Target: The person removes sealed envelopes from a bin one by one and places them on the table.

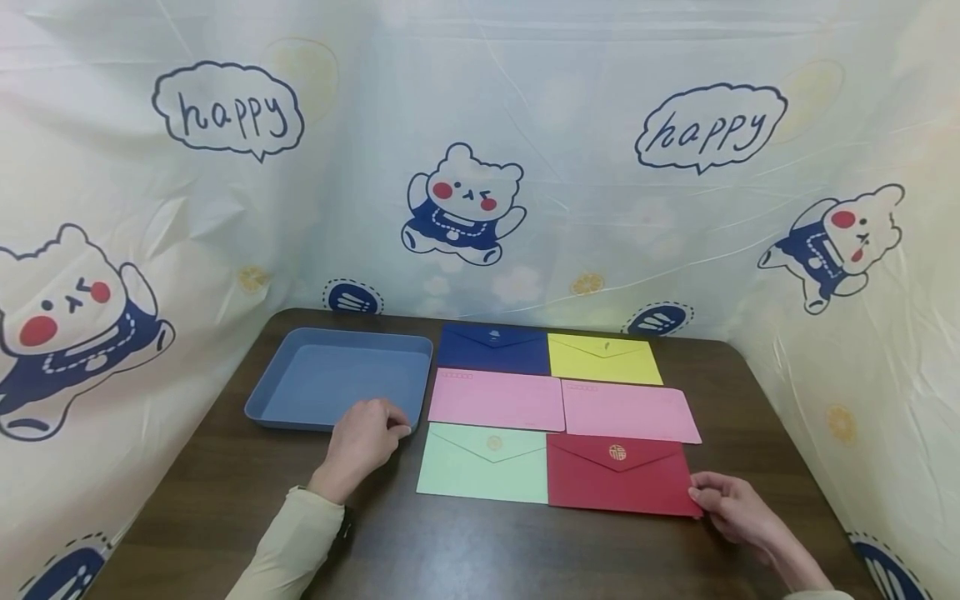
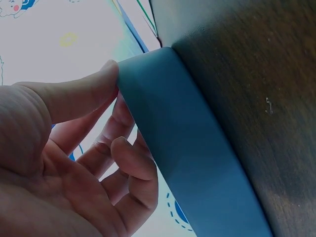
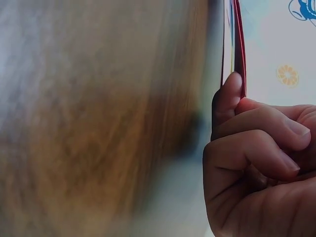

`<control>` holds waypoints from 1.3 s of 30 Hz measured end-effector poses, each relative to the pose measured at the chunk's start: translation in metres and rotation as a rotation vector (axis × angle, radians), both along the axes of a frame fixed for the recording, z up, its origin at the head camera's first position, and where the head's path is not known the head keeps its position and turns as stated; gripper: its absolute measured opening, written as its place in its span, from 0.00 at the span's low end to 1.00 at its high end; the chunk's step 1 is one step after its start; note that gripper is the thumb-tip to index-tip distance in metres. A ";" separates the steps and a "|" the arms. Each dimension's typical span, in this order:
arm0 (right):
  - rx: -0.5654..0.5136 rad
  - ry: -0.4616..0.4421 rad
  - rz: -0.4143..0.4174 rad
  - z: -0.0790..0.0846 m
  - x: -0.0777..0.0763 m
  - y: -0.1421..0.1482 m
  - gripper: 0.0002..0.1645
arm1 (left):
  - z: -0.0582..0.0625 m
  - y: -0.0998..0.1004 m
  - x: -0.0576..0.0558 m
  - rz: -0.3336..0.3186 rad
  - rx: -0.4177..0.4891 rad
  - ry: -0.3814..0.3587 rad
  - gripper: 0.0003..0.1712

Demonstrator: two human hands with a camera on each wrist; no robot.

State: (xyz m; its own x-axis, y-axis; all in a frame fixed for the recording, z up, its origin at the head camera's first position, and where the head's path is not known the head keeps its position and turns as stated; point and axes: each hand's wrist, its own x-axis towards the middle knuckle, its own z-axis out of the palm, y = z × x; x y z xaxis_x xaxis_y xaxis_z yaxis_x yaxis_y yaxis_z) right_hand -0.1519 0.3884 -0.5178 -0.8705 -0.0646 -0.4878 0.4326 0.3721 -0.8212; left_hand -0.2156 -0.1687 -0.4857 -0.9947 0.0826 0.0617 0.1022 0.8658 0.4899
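At the near right corner of a blue tray (image 1: 337, 375), my left hand (image 1: 369, 437) pinches the rim. The left wrist view shows the thumb on the tray's wall (image 2: 177, 143), with the other fingers curled on the rim's far side. My right hand (image 1: 738, 510) pinches the right edge of a red envelope (image 1: 618, 492) that bears a gold emblem. Seen edge-on in the right wrist view, the red envelope (image 3: 240, 49) sits between the fingertips. To its left lies a light green envelope (image 1: 483, 479).
Behind these lie two pink envelopes (image 1: 495, 400), then a dark blue envelope (image 1: 491, 354) and a yellow envelope (image 1: 603, 362) at the back. All sit on a dark brown table (image 1: 450, 550). A printed curtain (image 1: 585, 150) hangs around the back and sides.
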 end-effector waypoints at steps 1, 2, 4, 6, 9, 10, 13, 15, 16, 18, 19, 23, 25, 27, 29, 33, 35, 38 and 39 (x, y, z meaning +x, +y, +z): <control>0.000 -0.002 -0.002 0.000 0.000 0.001 0.16 | 0.000 0.000 0.000 0.001 -0.001 0.000 0.03; 0.001 -0.003 -0.005 0.000 0.000 0.002 0.16 | 0.001 0.000 0.000 0.001 -0.001 0.001 0.03; -0.001 -0.004 -0.012 0.000 0.001 0.003 0.16 | 0.001 0.000 0.000 0.000 -0.001 0.001 0.03; 0.000 -0.005 -0.015 0.000 0.001 0.005 0.16 | 0.001 0.001 0.000 -0.001 -0.001 0.002 0.03; -0.001 -0.003 -0.014 0.000 0.002 0.010 0.17 | 0.001 0.001 0.000 -0.003 -0.002 0.006 0.03; -0.003 -0.005 -0.010 0.000 0.002 0.011 0.18 | 0.001 0.001 0.000 -0.004 -0.002 0.007 0.03; -0.002 -0.007 0.000 0.000 0.002 0.015 0.18 | 0.000 0.001 0.000 -0.006 -0.002 0.009 0.03; 0.000 -0.010 0.004 0.000 0.003 0.016 0.18 | 0.000 0.001 0.000 -0.007 -0.003 0.008 0.03; 0.003 -0.009 0.006 0.000 0.003 0.017 0.18 | -0.001 0.001 0.000 -0.007 -0.004 0.007 0.03; 0.010 -0.009 0.006 0.000 0.003 0.018 0.17 | -0.001 0.000 0.000 -0.005 -0.007 0.006 0.03; 0.012 -0.010 0.005 0.000 0.003 0.019 0.17 | -0.001 0.000 0.000 -0.005 -0.008 0.007 0.03; 0.004 -0.006 0.007 0.001 0.003 0.020 0.16 | -0.001 0.000 0.000 -0.004 -0.008 0.006 0.03; -0.001 -0.001 0.009 0.001 0.003 0.020 0.17 | -0.002 0.000 -0.001 -0.004 -0.006 0.006 0.03; -0.002 0.004 0.012 0.001 0.003 0.021 0.17 | -0.002 0.000 -0.001 -0.003 -0.004 0.004 0.03; -0.001 0.007 0.012 0.000 0.003 0.022 0.18 | -0.002 0.000 -0.001 -0.003 -0.003 0.002 0.03; -0.018 0.012 0.023 0.000 0.004 0.024 0.18 | -0.002 0.000 -0.001 -0.004 -0.005 0.000 0.03; -0.028 0.010 0.029 0.000 0.004 0.026 0.18 | -0.001 0.000 -0.001 -0.007 -0.007 0.003 0.03; -0.035 0.014 0.049 0.001 0.004 0.029 0.16 | -0.001 0.000 -0.001 -0.010 -0.006 0.006 0.03; -0.034 0.011 0.046 0.001 0.004 0.029 0.15 | -0.001 0.000 -0.001 -0.010 -0.005 0.006 0.03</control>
